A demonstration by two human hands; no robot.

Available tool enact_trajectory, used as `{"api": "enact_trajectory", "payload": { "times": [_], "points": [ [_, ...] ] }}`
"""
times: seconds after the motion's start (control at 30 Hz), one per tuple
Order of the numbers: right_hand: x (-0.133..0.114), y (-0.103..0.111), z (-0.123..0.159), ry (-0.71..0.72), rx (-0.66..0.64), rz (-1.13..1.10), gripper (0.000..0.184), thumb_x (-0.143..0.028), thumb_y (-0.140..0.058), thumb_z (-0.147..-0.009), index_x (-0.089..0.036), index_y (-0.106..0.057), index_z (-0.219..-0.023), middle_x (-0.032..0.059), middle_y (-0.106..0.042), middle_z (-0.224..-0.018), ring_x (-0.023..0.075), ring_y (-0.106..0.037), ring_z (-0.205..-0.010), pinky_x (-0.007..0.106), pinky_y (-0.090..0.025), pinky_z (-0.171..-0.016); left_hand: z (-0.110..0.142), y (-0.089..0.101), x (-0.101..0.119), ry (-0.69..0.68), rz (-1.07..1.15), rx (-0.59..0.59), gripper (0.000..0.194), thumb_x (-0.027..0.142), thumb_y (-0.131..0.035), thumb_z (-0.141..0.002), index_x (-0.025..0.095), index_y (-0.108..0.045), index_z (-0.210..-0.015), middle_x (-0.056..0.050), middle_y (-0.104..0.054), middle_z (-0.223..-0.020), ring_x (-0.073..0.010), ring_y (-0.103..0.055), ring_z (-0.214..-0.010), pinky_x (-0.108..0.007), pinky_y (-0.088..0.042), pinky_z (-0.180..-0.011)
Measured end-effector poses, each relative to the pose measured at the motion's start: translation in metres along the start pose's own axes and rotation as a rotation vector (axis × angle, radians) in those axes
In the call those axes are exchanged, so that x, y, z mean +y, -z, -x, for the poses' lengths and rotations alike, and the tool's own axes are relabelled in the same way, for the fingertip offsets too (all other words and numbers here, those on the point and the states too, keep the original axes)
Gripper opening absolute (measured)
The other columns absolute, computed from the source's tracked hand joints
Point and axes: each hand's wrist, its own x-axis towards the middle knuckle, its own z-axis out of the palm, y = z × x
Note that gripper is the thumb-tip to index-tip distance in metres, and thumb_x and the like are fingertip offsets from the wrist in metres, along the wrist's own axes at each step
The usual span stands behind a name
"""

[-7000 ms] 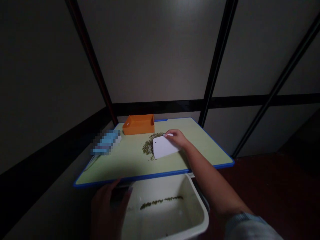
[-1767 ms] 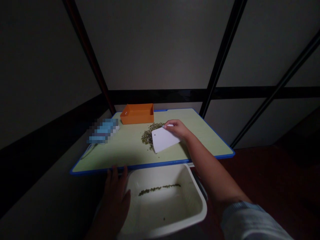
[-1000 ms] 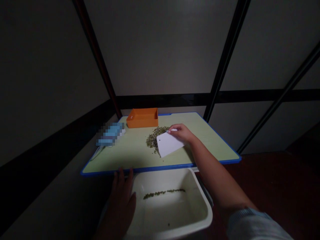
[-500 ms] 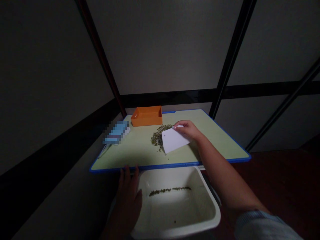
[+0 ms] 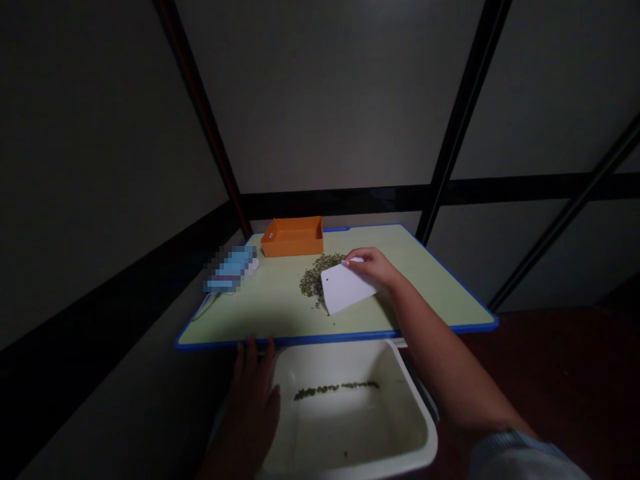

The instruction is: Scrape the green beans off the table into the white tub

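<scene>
My right hand pinches the top edge of a flat white scraper card with a small hole near one corner. The card leans over the right side of a pile of small green-brown dried bits, hiding part of it. Fingers stretched out, my left hand lies at the left rim of a white plastic tub; whether it grips the rim I cannot tell. Inside the tub, a thin line of the same bits runs along the base of the far wall.
The pale green table has a blue edge, and the tub stands below its front side. An orange tray sits at the back left. A blurred-out blue item with a white cord lies at the left edge. Dark panelled walls close in behind and left.
The whole scene sits slightly lower in the view. My right hand and the card keep nearly the same place by the pile, and my left hand stays by the tub.
</scene>
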Motion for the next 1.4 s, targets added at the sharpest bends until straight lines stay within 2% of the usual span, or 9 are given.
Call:
{"api": "enact_trajectory", "payload": {
  "times": [0.17, 0.23, 0.33, 0.63, 0.8, 0.93, 1.03, 1.13, 1.4],
  "points": [
    [0.005, -0.005, 0.003, -0.089, -0.004, -0.065, 0.044, -0.053, -0.075, -0.056, -0.014, -0.067, -0.075, -0.0002, -0.058, -0.056, 0.0122, -0.05, -0.048, 0.024, -0.035, -0.046, 0.001, -0.004, -0.002, 0.01, -0.009, -0.052, 0.067, 0.008, -0.033, -0.079, 0.012, -0.028, -0.145, -0.015, 0.0, -0.159, -0.0281, 0.007, -0.145, -0.049, -0.013, -0.121],
    [0.009, -0.007, 0.002, -0.095, 0.006, -0.083, 0.045, -0.054, -0.076, -0.055, -0.014, -0.066, -0.073, -0.0006, -0.057, -0.054, 0.012, -0.049, -0.046, 0.024, -0.034, -0.045, 0.001, -0.001, 0.002, 0.037, -0.04, -0.105, 0.073, 0.007, -0.039, -0.075, 0.01, -0.024, -0.146, -0.016, 0.002, -0.158, -0.0293, 0.01, -0.144, -0.047, -0.011, -0.121],
    [0.014, -0.009, 0.001, -0.09, 0.019, -0.121, 0.046, -0.055, -0.076, -0.055, -0.015, -0.065, -0.072, -0.0002, -0.058, -0.054, 0.0125, -0.05, -0.046, 0.025, -0.034, -0.046, 0.002, 0.006, 0.011, 0.117, -0.083, -0.162, 0.076, 0.002, -0.035, -0.072, 0.011, -0.02, -0.146, -0.013, 0.006, -0.158, -0.0266, 0.011, -0.144, -0.042, -0.008, -0.121],
    [0.016, -0.01, -0.002, -0.087, 0.061, -0.119, 0.047, -0.056, -0.076, -0.053, -0.014, -0.066, -0.073, 0.0002, -0.059, -0.056, 0.013, -0.051, -0.048, 0.025, -0.035, -0.047, 0.0, 0.017, 0.019, 0.115, -0.161, -0.193, 0.074, 0.003, -0.037, -0.074, 0.007, -0.017, -0.146, -0.016, 0.004, -0.157, -0.0281, 0.01, -0.144, -0.04, -0.008, -0.121],
    [0.014, -0.009, -0.002, -0.075, 0.049, -0.114, 0.045, -0.053, -0.076, -0.055, -0.013, -0.067, -0.073, 0.0002, -0.059, -0.056, 0.0119, -0.05, -0.049, 0.024, -0.036, -0.047, 0.002, 0.011, 0.014, 0.067, -0.259, -0.089, 0.073, 0.005, -0.037, -0.076, 0.017, -0.021, -0.146, -0.015, -0.003, -0.158, -0.0313, 0.0, -0.146, -0.049, -0.024, -0.117],
    [0.008, -0.004, -0.003, -0.046, 0.08, -0.107, 0.041, -0.049, -0.075, -0.057, -0.013, -0.068, -0.075, -0.0005, -0.058, -0.057, 0.0111, -0.05, -0.05, 0.023, -0.036, -0.049, 0.004, 0.008, 0.013, -0.028, -0.355, 0.016, 0.065, 0.008, -0.025, -0.084, 0.028, -0.025, -0.146, -0.01, -0.012, -0.16, -0.0276, -0.008, -0.147, -0.056, -0.026, -0.115],
    [0.006, -0.001, -0.005, 0.012, 0.088, -0.074, 0.036, -0.046, -0.073, -0.058, -0.013, -0.069, -0.071, -0.0009, -0.058, -0.058, 0.0105, -0.049, -0.053, 0.023, -0.036, -0.051, 0.0, 0.01, 0.015, -0.063, -0.314, -0.068, 0.059, 0.014, -0.023, -0.088, 0.022, -0.026, -0.146, -0.013, -0.017, -0.159, -0.0262, -0.013, -0.147, -0.055, -0.026, -0.115],
    [0.004, 0.001, -0.005, 0.021, 0.053, -0.053, 0.033, -0.042, -0.073, -0.057, -0.013, -0.069, -0.07, -0.0012, -0.059, -0.059, 0.01, -0.049, -0.055, 0.023, -0.036, -0.053, -0.003, 0.01, 0.014, -0.017, -0.283, -0.087, 0.055, 0.025, -0.023, -0.091, 0.016, -0.031, -0.145, -0.015, -0.019, -0.158, -0.0282, -0.013, -0.147, -0.056, -0.028, -0.114],
    [-0.005, 0.004, 0.001, 0.077, -0.014, 0.002, 0.027, -0.039, -0.07, -0.06, -0.013, -0.068, -0.068, -0.0006, -0.059, -0.062, 0.0095, -0.049, -0.057, 0.023, -0.036, -0.055, 0.0, 0.0, 0.005, -0.06, -0.194, 0.015, 0.06, 0.041, -0.02, -0.092, 0.016, -0.03, -0.145, -0.013, -0.02, -0.159, -0.0271, -0.011, -0.149, -0.058, -0.028, -0.114]
  ]
}}
